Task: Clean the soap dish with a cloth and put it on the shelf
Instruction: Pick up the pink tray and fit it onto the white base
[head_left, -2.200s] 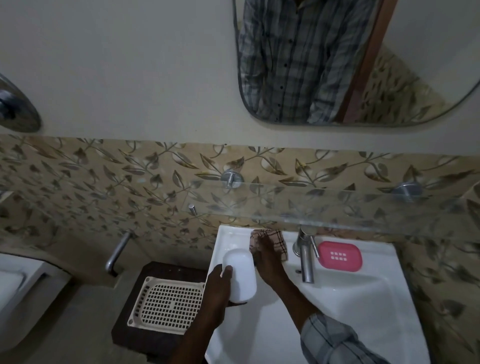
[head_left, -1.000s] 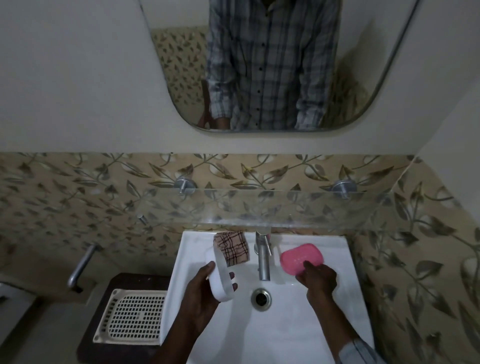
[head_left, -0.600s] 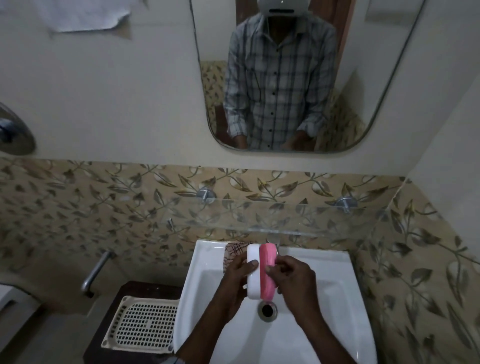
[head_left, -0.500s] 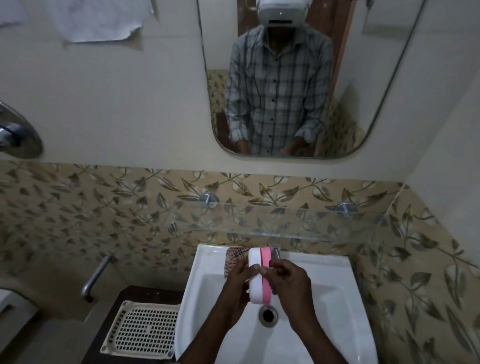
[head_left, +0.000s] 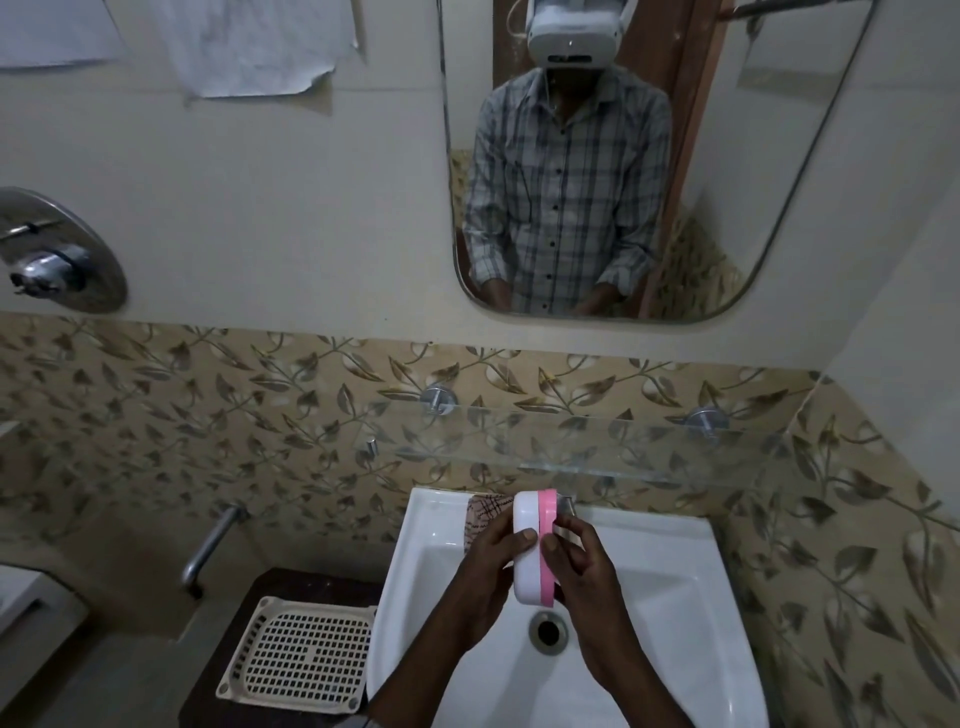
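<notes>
Well to the left of the left hand (head_left: 485, 571), a cream perforated plastic tray (head_left: 306, 657) lies flat on a dark stand (head_left: 311, 584), just beside the outer wall of the white ceramic basin (head_left: 675, 597). Both hands are over this basin. Just beyond the left hand's fingers, a checked brown cloth (head_left: 485, 512) lies on the rear ledge of the basin, partly hidden by the hand.

The left hand grasps the white-and-pink oval plastic soap dish (head_left: 527, 569); its thumb presses the white half and its fingers curl behind. The dish stands on edge, long axis running away from the person, white half on the left and pink half on the right, sandwiched between the two palms. The right hand (head_left: 582, 571) grips the pink half, thumb against the pink rim, fingers curled around the far side.

Below the dish and between the wrists, the round metal drain (head_left: 546, 630) sits in the basin floor. Above and beyond both hands, a clear glass shelf (head_left: 649, 441) projects from the leaf-patterned wall; the dish is apart from it.
</notes>
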